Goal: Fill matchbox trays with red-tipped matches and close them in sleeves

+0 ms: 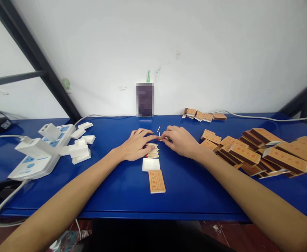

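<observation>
My left hand (137,144) rests on the blue table (111,182), fingers stretched flat over a small heap of matchsticks (152,151). My right hand (179,140) is beside it, its fingertips pinched on a few matchsticks (161,139) at the heap's far edge. One loose match (158,128) lies just behind the hands. In front of the heap sits an empty white matchbox tray (150,164), and nearer me its tan sleeve (156,181) lies flat.
A big pile of tan matchboxes (264,154) covers the right side, with a few more (203,115) by the wall. Left are white trays (78,148) and a white power strip (41,150) with plugs and cables. A dark blurred card (144,99) leans on the wall.
</observation>
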Demonstrator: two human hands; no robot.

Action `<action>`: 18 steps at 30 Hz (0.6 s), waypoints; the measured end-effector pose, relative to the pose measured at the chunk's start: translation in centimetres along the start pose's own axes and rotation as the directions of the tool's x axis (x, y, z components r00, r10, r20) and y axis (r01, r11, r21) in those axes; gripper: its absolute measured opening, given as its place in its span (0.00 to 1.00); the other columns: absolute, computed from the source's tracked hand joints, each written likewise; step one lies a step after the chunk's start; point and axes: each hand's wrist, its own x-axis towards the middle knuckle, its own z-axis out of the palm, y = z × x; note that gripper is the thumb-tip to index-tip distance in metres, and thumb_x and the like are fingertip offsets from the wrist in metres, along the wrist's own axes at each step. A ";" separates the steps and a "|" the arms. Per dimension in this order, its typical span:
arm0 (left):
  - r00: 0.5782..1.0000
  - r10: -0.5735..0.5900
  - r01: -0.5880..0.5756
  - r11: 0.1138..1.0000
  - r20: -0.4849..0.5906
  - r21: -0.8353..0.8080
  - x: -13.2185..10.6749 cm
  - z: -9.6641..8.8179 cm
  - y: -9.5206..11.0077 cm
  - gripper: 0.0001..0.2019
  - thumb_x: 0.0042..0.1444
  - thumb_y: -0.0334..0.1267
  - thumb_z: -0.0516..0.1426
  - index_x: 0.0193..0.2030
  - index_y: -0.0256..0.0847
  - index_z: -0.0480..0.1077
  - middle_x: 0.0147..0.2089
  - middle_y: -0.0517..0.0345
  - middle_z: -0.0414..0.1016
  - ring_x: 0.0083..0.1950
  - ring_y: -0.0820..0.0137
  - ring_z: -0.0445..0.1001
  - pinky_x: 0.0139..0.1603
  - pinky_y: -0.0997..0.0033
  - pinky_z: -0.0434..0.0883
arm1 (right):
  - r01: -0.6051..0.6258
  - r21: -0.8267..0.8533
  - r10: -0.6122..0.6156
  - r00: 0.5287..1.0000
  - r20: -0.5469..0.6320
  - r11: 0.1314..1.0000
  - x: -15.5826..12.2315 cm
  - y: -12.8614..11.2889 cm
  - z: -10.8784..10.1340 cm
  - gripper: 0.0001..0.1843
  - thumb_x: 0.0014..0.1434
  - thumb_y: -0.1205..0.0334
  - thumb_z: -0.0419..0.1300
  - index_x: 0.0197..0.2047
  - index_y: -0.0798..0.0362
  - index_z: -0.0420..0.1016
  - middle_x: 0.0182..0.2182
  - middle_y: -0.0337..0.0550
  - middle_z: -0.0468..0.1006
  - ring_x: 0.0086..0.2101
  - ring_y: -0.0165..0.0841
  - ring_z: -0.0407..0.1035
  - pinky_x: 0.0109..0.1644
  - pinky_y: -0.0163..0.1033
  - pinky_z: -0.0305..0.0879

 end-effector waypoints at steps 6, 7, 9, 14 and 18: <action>0.999 0.035 -0.034 0.999 0.005 -0.018 0.1 0.1 0.3 0.22 0.67 0.45 0.46 0.66 0.51 0.60 0.63 0.52 0.63 0.63 0.56 0.58 0.59 0.49 0.58 | -0.027 0.029 0.027 1.000 0.002 0.999 0.0 0.0 0.0 0.12 0.66 0.61 0.54 0.45 0.50 0.78 0.39 0.45 0.74 0.41 0.37 0.68 0.40 0.39 0.54; 0.999 0.039 -0.039 0.999 0.002 -0.020 0.1 0.1 0.3 0.22 0.67 0.45 0.46 0.66 0.50 0.60 0.63 0.52 0.64 0.63 0.56 0.58 0.58 0.50 0.58 | -0.027 0.027 0.027 1.000 0.005 0.999 0.0 0.0 0.0 0.12 0.66 0.61 0.54 0.46 0.50 0.78 0.39 0.45 0.74 0.40 0.37 0.68 0.40 0.39 0.54; 0.999 0.046 -0.046 0.999 -0.005 -0.023 0.1 0.1 0.4 0.22 0.67 0.45 0.46 0.66 0.49 0.61 0.63 0.51 0.65 0.62 0.55 0.59 0.58 0.50 0.59 | -0.029 0.024 0.029 1.000 0.010 0.999 0.0 0.0 0.0 0.12 0.66 0.61 0.54 0.47 0.49 0.78 0.39 0.46 0.74 0.40 0.37 0.68 0.40 0.39 0.55; 0.998 0.051 -0.052 0.998 -0.031 -0.037 0.1 0.1 0.4 0.21 0.66 0.43 0.47 0.63 0.44 0.63 0.61 0.50 0.67 0.62 0.56 0.60 0.58 0.52 0.59 | -0.002 0.020 0.002 1.000 0.013 1.000 0.1 -0.1 0.1 0.13 0.66 0.61 0.54 0.49 0.49 0.78 0.39 0.46 0.74 0.39 0.36 0.68 0.39 0.39 0.55; 0.996 0.061 -0.065 0.996 -0.064 -0.066 0.0 0.1 0.3 0.19 0.66 0.42 0.48 0.61 0.43 0.63 0.60 0.51 0.69 0.62 0.57 0.62 0.58 0.53 0.59 | 0.018 0.031 -0.018 1.000 0.008 0.999 0.1 -0.2 0.1 0.14 0.66 0.63 0.54 0.50 0.49 0.78 0.38 0.46 0.73 0.38 0.36 0.68 0.39 0.39 0.55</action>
